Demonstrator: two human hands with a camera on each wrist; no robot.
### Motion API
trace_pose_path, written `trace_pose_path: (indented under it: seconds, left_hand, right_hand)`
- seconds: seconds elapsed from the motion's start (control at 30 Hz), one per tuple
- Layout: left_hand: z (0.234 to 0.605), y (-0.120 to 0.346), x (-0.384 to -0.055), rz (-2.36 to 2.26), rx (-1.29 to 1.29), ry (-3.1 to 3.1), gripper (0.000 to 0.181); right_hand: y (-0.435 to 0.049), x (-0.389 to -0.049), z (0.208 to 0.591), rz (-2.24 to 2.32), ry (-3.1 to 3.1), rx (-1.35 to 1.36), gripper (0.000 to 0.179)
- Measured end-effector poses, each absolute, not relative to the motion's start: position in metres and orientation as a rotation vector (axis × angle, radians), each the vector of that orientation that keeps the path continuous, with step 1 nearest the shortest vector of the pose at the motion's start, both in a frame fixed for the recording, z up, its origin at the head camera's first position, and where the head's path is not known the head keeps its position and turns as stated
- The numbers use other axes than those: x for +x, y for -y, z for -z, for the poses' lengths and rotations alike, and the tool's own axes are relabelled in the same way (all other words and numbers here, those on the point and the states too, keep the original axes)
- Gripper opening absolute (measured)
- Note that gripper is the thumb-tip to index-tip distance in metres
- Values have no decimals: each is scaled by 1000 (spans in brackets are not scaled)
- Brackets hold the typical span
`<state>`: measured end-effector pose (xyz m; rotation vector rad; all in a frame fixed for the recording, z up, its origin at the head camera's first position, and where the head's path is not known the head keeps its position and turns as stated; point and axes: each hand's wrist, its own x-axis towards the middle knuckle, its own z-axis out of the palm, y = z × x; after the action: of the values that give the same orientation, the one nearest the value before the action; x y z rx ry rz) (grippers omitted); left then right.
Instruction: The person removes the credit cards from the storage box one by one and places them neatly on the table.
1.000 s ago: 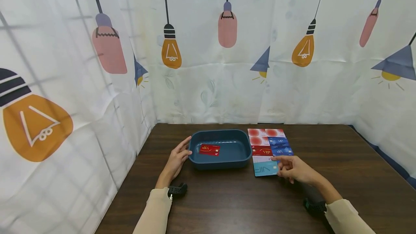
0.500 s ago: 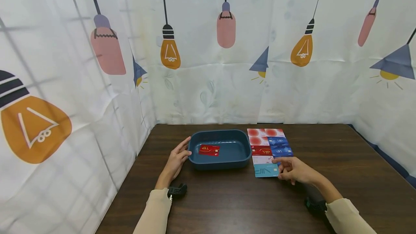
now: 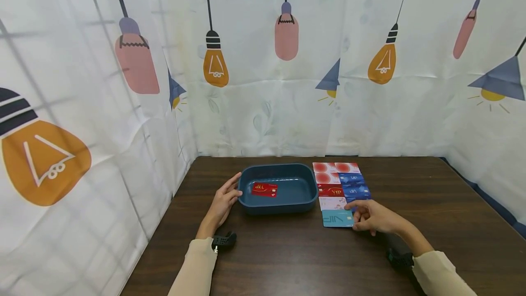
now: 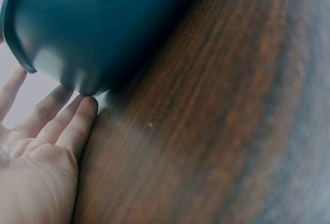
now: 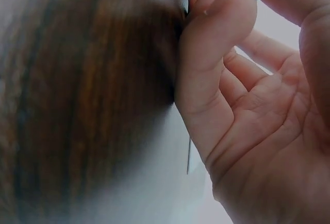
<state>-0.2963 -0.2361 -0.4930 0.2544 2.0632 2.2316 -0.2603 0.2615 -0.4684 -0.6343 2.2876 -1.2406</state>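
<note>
My left hand [image 3: 223,204] touches the left end of a dark teal plastic bin [image 3: 283,209]. In the left wrist view its fingers [image 4: 77,126] reach out fairly straight against the bin's outer wall. A red VIP card [image 3: 265,189] lies inside the bin. My right hand [image 3: 376,216] pinches the right end of a light blue VIP card [image 3: 338,218] between thumb and index finger, at the near end of the laid-out cards. The right wrist view shows its curled fingers [image 5: 216,44] low beside the tabletop, with little of the card visible.
Right of the bin, cards lie in two columns: pale red-dotted cards [image 3: 327,178], a red VIP card [image 3: 330,190], blue VIP cards [image 3: 355,191] and a white card [image 3: 332,203]. A dark wooden table [image 3: 287,259] bears everything. A printed curtain [image 3: 263,118] stands behind.
The light blue card has slid a little toward me with my right hand, baring more of the white card behind it. My left hand and the bin have stayed put.
</note>
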Motion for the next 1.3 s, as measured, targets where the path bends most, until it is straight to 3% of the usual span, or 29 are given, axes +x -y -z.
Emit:
trace_pose_path:
  seconds: [0.53,0.97,1.3]
  left_hand:
    - [493,236,-294,-2238,277,-2060,61]
    - [495,237,-296,-2206,265,-2102,62]
    - [497,236,-297,-2230,256,-2086,61]
  right_hand:
    - [-257,-259,471,1154,-2387,-648,45]
    - [-248,-255,468,1101,-2425,-674,54]
    - [-250,-256,469,1115,-2438,-671,39]
